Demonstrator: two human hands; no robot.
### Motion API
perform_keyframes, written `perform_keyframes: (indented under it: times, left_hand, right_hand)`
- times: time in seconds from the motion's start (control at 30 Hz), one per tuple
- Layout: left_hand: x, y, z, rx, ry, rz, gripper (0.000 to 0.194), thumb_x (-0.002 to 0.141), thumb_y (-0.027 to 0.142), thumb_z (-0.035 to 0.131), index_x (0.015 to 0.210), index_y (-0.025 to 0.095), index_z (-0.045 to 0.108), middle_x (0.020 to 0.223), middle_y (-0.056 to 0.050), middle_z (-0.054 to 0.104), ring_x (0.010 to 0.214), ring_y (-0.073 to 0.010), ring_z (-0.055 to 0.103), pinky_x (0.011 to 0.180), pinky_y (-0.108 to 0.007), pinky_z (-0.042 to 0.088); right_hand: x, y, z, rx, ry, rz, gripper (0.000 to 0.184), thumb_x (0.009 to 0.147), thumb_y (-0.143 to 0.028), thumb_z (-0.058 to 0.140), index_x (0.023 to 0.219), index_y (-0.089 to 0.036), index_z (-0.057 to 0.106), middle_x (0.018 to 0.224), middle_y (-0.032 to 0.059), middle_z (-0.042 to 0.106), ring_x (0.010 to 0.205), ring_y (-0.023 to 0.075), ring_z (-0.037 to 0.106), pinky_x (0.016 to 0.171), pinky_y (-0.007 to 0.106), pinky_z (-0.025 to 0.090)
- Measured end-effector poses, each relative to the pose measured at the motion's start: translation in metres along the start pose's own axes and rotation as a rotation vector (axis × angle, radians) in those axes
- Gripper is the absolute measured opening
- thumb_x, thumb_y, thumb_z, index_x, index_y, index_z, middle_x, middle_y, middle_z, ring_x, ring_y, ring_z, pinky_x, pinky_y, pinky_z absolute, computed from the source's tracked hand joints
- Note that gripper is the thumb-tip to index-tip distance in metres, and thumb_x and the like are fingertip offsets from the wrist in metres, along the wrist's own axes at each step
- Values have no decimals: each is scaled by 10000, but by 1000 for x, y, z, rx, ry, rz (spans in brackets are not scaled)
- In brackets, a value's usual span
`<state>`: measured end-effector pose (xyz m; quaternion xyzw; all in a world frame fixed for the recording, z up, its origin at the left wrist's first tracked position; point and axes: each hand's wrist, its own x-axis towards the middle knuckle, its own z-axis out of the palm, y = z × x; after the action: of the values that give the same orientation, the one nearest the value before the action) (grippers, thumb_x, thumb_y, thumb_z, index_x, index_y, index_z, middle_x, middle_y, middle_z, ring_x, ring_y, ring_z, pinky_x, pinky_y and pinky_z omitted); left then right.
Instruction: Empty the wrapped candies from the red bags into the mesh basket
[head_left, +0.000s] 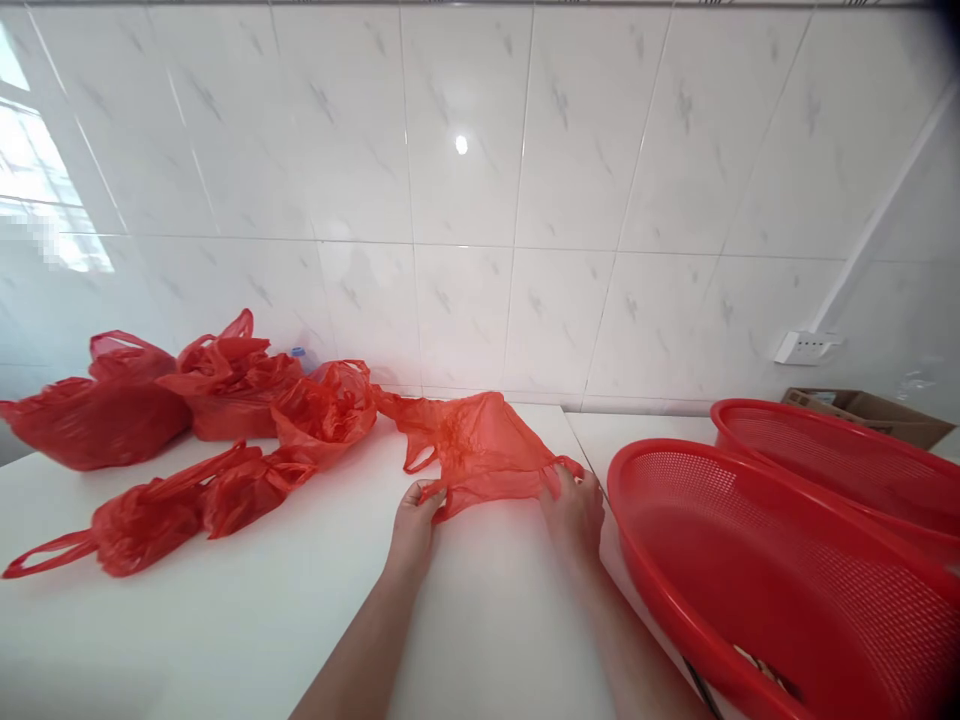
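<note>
A thin red plastic bag [487,445] is spread over the white tabletop [480,600], partly lifted at its near edge. My left hand [417,515] pinches the bag's near left corner between thumb and fingers. At the right end, my right hand [574,510] grips the bag's edge, its fingers bent over the plastic. The bag looks flat and thin between my hands, and its far left end reaches another crumpled red bag [326,410].
Filled red bags [105,415] stand at the back left, with a knotted red bag [150,525] in front. Two red perforated baskets [720,560] fill the right side. Behind them sit a cardboard box [877,415] and a wall socket [808,348]. A tiled wall [465,200] bounds the back.
</note>
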<state>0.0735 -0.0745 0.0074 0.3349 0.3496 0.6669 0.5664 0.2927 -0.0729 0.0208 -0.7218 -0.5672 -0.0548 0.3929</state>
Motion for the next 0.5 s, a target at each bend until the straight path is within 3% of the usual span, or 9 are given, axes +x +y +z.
perform_keyframes:
  times: [0.1,0.17,0.23,0.3,0.4,0.5]
  left_hand:
    - [-4,0,4,76,-4,-11,288,674,365,715,731,178,504,669,32,577,579,-95,519,589,-216,396]
    - [-7,2,8,122,-3,-6,307,694,396,699,701,176,485,645,34,549,580,-96,502,583,-211,380]
    - [-10,5,12,162,-15,-9,325,696,413,696,672,173,478,619,36,528,583,-102,492,591,-215,374]
    - [-13,7,17,181,-48,-12,316,691,406,702,668,170,494,610,38,519,589,-103,483,611,-220,374]
    - [-18,10,22,162,-162,-39,295,701,374,704,663,162,503,621,36,515,600,-95,460,624,-215,361]
    - [-24,12,25,51,-335,-151,328,711,332,706,623,159,441,604,37,484,575,-79,418,593,-201,331]
  right_hand:
    - [-7,-14,-5,27,95,-117,286,810,-270,508,1073,-193,588,1140,151,500,1028,300,494,784,395,410]
    - [-15,-24,-6,153,50,-245,163,847,-241,467,922,-193,602,955,103,563,885,240,535,749,356,421]
    - [-25,-35,-4,281,-32,-356,181,880,-225,426,795,-199,584,791,55,563,761,197,535,696,317,424]
    - [-35,-43,-1,375,-93,-419,209,896,-213,403,797,-206,587,765,43,572,732,185,540,662,294,427]
    - [-40,-48,6,474,-136,-436,235,901,-192,376,868,-213,608,807,51,607,737,180,567,636,274,444]
    - [-34,-45,12,495,-110,-341,250,884,-211,388,772,-196,612,716,56,612,642,181,568,572,271,446]
